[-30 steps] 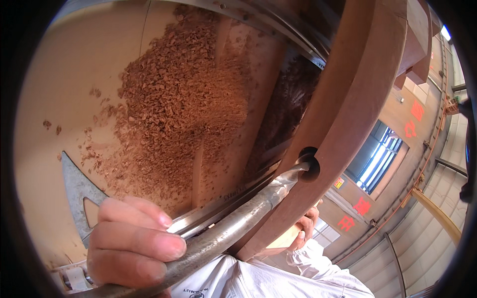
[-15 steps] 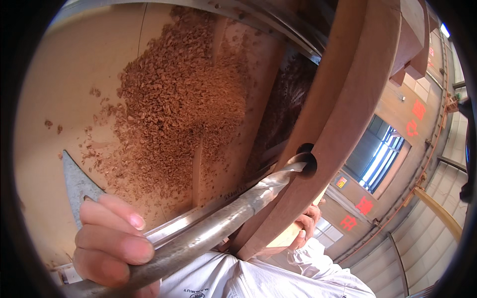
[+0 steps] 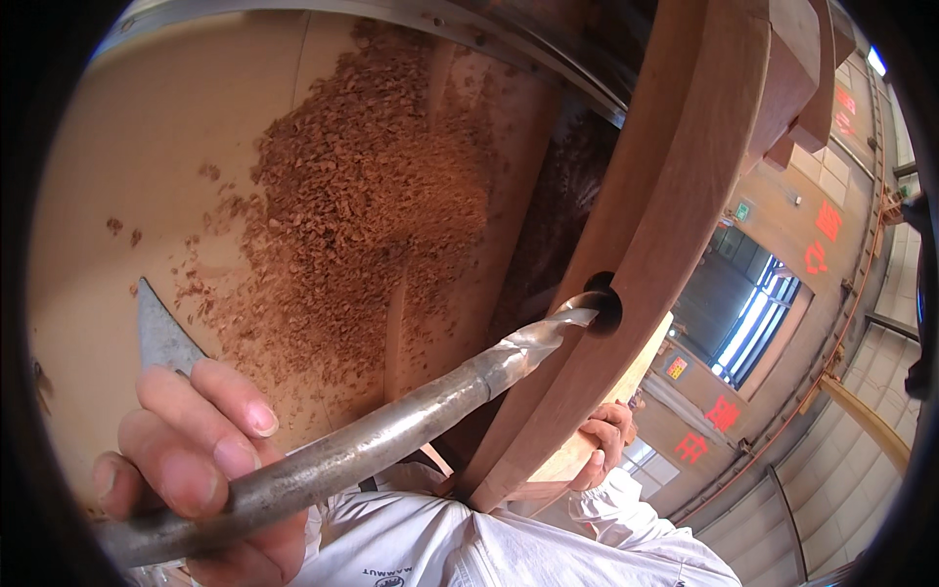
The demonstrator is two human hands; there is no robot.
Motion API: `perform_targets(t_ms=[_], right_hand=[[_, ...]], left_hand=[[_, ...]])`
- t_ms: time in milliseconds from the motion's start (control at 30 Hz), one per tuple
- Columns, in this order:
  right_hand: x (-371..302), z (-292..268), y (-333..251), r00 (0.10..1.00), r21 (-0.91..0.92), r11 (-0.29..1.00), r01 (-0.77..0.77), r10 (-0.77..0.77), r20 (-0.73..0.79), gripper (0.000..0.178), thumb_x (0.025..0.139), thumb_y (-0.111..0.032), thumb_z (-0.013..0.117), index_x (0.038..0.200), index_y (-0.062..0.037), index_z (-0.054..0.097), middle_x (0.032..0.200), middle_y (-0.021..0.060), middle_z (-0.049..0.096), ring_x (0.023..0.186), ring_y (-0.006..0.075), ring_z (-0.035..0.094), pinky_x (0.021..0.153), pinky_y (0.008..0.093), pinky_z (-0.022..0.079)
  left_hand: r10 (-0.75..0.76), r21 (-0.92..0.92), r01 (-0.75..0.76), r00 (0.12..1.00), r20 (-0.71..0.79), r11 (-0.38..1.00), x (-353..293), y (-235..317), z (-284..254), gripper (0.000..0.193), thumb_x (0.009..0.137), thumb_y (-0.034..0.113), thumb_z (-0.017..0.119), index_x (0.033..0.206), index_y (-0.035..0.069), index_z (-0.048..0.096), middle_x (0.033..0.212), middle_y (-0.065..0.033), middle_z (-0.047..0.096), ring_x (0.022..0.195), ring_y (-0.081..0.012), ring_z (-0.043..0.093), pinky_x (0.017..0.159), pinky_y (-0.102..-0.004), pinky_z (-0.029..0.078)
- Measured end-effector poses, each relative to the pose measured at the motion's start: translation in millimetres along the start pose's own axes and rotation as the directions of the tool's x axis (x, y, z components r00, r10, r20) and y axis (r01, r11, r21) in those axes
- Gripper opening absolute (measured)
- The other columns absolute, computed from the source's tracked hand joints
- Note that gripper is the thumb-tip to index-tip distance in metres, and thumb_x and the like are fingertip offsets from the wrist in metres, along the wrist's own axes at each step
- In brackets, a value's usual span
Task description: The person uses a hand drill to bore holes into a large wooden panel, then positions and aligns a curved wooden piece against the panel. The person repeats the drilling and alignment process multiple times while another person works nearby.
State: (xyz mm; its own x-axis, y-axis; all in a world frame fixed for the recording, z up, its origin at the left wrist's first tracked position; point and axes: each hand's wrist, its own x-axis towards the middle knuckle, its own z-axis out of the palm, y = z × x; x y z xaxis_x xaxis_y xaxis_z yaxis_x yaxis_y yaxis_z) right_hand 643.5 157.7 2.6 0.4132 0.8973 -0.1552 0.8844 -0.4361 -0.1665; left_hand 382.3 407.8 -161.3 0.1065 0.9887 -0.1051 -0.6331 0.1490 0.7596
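Note:
My left hand [image 3: 201, 470] curls round the long steel shank of a drill bit [image 3: 372, 450], fingers over the top. The bit runs up to the right, and its fluted tip lies at the mouth of a round hole [image 3: 604, 311] in a curved reddish-brown wooden piece [image 3: 675, 205]. How far the tip enters cannot be made out. My right hand [image 3: 608, 438] grips the wooden piece near its lower end, beside a paler wood face [image 3: 567, 460]. Just beyond the left fingers lies a grey, pointed metal plate [image 3: 164, 328].
A big heap of brown wood shavings [image 3: 362, 215] covers much of the pale board [image 3: 196, 127]. A metal rail [image 3: 391, 22] crosses the top. More wooden blocks [image 3: 792, 68] join the piece at upper right. Behind stand a wall with a window [image 3: 748, 313] and red signs.
My left hand has shifted left along the shank, its fingers less tightly bunched. The bit's tip shows more at the hole. The wooden piece appears slightly farther left; my right hand keeps its grip.

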Motion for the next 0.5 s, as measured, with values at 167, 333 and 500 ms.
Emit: perform_targets(t_ms=[167,333,500], right_hand=[[3,2,-2,1.000,-0.004,1.000,-0.014,0.014,0.017,0.041,0.097,-0.038,0.044,0.094,-0.0030,0.065,0.096,0.0169,0.059,0.097,0.0310,0.054,0.106,0.0562,0.032],[-1,0,0,1.000,0.017,1.000,0.018,-0.018,-0.004,0.040,0.096,-0.036,0.044,0.095,-0.0027,0.066,0.097,0.0175,0.060,0.099,0.0323,0.055,0.108,0.0567,0.032],[0,1,0,0.999,0.035,0.999,0.024,-0.023,-0.034,0.041,0.096,-0.034,0.044,0.096,-0.0008,0.068,0.099,0.0195,0.063,0.101,0.0361,0.058,0.107,0.0557,0.035]], left_hand=[[0.005,-0.015,-0.004,0.999,0.035,1.000,8,-7,-5,0.047,0.103,0.041,0.063,0.140,0.013,0.058,0.112,0.0038,0.058,0.097,-0.0142,0.047,0.085,-0.0325,0.038],[0.016,0.000,-0.016,1.000,0.017,1.000,3,-7,-9,0.062,0.098,0.047,0.071,0.142,0.006,0.053,0.120,-0.0049,0.068,0.100,-0.0171,0.057,0.085,-0.0322,0.048],[-0.175,0.022,0.178,0.978,-0.113,0.984,-6,-1,6,0.073,0.091,0.045,0.081,0.138,-0.005,0.055,0.126,-0.0148,0.067,0.115,-0.0226,0.063,0.095,-0.0350,0.054]])
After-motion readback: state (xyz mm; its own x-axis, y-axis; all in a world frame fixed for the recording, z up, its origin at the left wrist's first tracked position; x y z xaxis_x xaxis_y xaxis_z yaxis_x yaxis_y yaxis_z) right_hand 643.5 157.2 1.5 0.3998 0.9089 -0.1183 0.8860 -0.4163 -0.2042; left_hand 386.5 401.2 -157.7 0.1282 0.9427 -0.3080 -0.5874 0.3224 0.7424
